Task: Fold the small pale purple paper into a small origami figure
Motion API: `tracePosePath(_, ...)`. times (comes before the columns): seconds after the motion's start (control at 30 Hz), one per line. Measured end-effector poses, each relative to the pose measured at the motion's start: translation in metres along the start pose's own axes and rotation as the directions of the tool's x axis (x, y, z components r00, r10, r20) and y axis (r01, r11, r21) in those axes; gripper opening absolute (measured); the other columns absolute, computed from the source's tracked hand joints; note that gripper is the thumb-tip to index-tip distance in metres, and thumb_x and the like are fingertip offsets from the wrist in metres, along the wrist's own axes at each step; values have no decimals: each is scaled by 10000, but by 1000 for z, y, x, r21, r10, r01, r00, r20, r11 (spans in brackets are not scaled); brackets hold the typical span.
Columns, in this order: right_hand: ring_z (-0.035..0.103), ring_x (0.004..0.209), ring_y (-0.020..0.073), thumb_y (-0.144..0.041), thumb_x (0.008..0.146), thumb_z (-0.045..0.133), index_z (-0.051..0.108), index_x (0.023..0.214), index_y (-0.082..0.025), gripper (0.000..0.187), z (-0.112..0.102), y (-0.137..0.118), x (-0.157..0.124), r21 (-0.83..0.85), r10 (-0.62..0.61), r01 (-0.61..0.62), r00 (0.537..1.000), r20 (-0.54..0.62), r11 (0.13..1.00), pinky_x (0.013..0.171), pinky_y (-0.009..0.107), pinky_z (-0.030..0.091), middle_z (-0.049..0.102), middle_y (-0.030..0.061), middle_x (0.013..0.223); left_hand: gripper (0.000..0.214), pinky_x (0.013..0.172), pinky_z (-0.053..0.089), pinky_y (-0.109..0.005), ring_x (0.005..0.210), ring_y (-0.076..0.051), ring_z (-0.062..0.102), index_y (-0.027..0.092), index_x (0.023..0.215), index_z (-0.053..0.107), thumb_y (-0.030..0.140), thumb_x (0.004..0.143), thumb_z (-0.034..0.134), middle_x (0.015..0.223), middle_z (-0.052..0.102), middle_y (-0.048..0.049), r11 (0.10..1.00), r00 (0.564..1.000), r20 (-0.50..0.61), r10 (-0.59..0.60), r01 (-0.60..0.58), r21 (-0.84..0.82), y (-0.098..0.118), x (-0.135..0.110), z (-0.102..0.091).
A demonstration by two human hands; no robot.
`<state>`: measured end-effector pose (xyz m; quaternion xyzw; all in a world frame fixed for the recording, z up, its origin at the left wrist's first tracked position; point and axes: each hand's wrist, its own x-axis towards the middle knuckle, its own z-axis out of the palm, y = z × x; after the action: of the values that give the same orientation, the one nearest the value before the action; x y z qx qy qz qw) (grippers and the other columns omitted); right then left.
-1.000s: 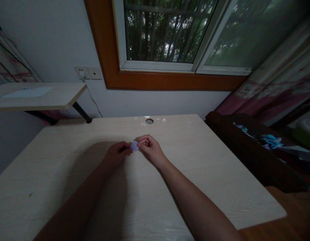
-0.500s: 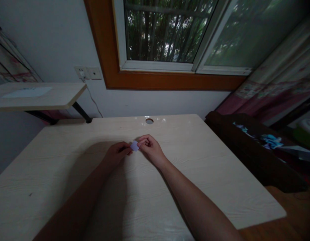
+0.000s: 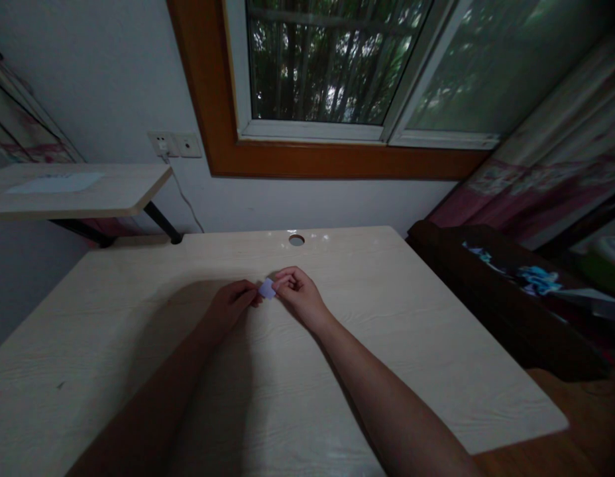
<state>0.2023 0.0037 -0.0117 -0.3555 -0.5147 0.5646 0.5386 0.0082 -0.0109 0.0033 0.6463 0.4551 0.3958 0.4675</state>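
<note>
A small pale purple piece of paper [image 3: 266, 289] is pinched between both hands just above the light wooden table [image 3: 138, 311]. My left hand [image 3: 231, 306] grips its left edge with closed fingers. My right hand [image 3: 298, 293] pinches its right edge, the fingers curled. Both forearms reach in from the bottom of the view, and the hands meet near the table's middle.
A round cable hole [image 3: 296, 240] sits at the table's far edge. A smaller side table [image 3: 89, 192] stands at the left, under wall sockets [image 3: 174, 144]. A dark wooden piece of furniture [image 3: 486, 285] holding cloth lies to the right. A window and curtain are behind.
</note>
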Motion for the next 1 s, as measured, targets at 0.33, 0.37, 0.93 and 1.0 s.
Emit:
tracePosePath(0.33,599,676,122,-268,752,753,635,949,-206,237,-1,4,0,-14,4,-3,999,50,1000,678,272,462,651,-14,746,241,685,456,-256,702,-161,604,163,772,665,384,837,597,719,668,-24,996,1000,1,-7,7,93,-10,3,0)
tracePosePath(0.37,598,676,121,-271,755,752,636,949,-206,236,-1,4,-1,-6,7,-6,999,51,1000,682,273,467,650,-13,750,240,684,455,-255,702,-162,605,164,774,666,386,835,599,721,670,-23,995,1000,-4,-11,11,101,-11,4,0)
tracePosePath(0.93,573,642,120,-382,830,682,635,876,-185,208,2,0,0,16,26,-26,999,24,1000,662,267,441,624,-6,701,222,693,480,-261,701,-164,617,171,796,676,375,829,596,718,675,-20,998,998,-52,-34,37,60,-10,4,0)
tracePosePath(1.0,573,646,119,-380,833,679,637,872,-182,205,2,-1,-1,12,22,-22,999,28,1000,666,266,441,622,-6,700,225,693,479,-260,696,-162,617,171,799,678,379,830,596,714,674,-18,997,998,-55,-37,41,68,-9,4,0)
